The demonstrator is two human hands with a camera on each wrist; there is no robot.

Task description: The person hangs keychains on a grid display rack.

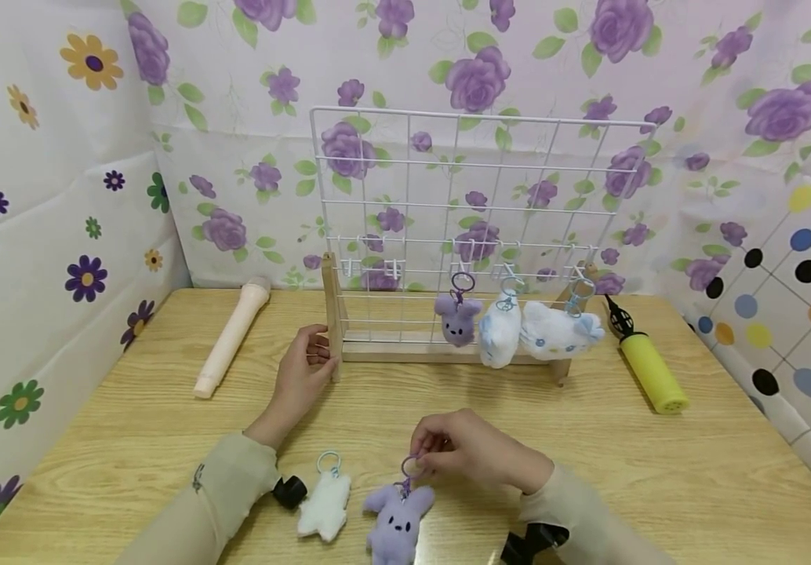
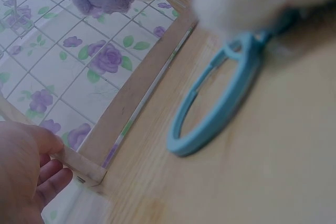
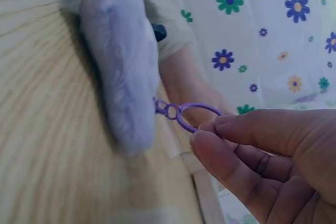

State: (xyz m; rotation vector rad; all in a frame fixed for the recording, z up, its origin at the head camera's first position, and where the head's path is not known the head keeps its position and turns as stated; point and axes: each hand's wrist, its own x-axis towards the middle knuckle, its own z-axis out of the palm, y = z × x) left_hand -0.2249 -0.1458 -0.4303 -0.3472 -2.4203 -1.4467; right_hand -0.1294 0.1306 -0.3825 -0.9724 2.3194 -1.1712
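My right hand (image 1: pixel 469 447) pinches the purple key ring (image 3: pixel 202 106) of a purple plush keychain (image 1: pixel 400 526) between thumb and forefinger. The plush lies on the table near its front, face up in the head view. Left of it rests a white plush keychain (image 1: pixel 326 506) with a light-blue ring (image 2: pixel 210 108). Farther back, my left hand (image 1: pixel 303 369) holds the left wooden upright (image 1: pixel 332 306) of a white wire grid rack, thumb on one side and fingers on the other. From the rack's hooks hang a purple plush (image 1: pixel 458 320) and two white-and-blue plushes (image 1: pixel 554 331).
A pale tube-shaped object (image 1: pixel 230 341) lies on the table (image 1: pixel 130 439) at the left. Right of the rack is a yellow hand pump (image 1: pixel 652 373) with a black end. Bare white hooks (image 1: pixel 372 268) sit on the grid's left part. Patterned cloth stands around the table.
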